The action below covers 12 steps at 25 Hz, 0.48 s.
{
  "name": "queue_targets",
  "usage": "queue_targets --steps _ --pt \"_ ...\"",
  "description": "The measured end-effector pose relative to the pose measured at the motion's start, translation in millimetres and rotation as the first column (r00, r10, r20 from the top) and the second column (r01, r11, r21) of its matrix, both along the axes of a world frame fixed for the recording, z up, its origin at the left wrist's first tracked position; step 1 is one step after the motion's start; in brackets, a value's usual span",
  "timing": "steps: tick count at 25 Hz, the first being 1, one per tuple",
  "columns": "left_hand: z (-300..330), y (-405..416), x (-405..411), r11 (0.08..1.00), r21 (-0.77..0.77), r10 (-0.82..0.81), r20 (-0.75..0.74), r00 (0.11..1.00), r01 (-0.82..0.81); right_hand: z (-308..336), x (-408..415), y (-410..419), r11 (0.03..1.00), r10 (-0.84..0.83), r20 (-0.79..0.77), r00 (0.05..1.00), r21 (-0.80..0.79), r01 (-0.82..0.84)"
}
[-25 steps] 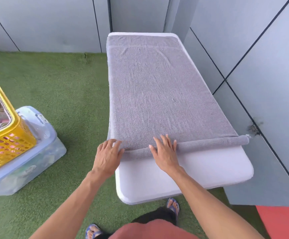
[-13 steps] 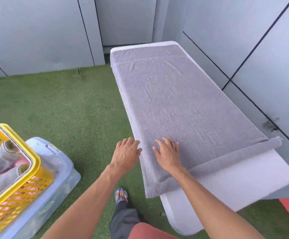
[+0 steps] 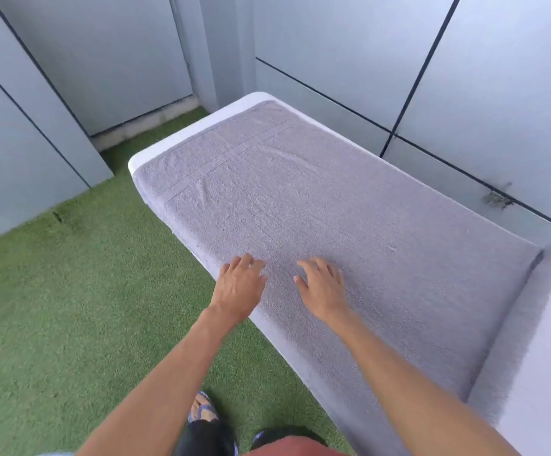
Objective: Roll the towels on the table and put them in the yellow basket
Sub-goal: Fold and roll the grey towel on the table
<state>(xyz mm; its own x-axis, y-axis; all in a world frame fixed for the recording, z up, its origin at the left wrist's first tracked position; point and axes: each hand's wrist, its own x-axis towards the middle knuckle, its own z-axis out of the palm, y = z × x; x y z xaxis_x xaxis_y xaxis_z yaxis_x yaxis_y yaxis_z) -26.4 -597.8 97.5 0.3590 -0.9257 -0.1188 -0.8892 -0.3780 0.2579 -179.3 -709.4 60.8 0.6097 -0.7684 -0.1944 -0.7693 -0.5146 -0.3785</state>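
Towel (image 3: pixel 349 225) flat on table (image 3: pixel 544 373) — my left hand (image 3: pixel 239 287) and right hand (image 3: pixel 321 287) released, fingers spread, grasping nothing. Risk: uneven pressure skews the roll (image 3: pixel 524 324) — loose, lopsided.

Pale grey wall panels (image 3: pixel 349 44) with thin dark seams close in the far side and the right, meeting at a corner post. Green artificial turf (image 3: pixel 53 307) covers the floor on the left and near side. Soft, even daylight falls across everything, casting hardly any shadow.
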Motion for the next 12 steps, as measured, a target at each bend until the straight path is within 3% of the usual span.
queue_targets --steps 6,12 --pt "-8.8 -92.6 148.1 0.984 -0.046 -0.174 -0.007 0.985 0.173 -1.1 123.8 -71.9 0.982 -0.191 0.002 0.982 -0.005 0.191" --pt "-12.2 -215.6 243.7 0.957 -0.051 -0.284 0.013 0.959 0.285 13.7 215.2 -154.6 0.957 -0.287 0.006 0.958 -0.033 0.287"
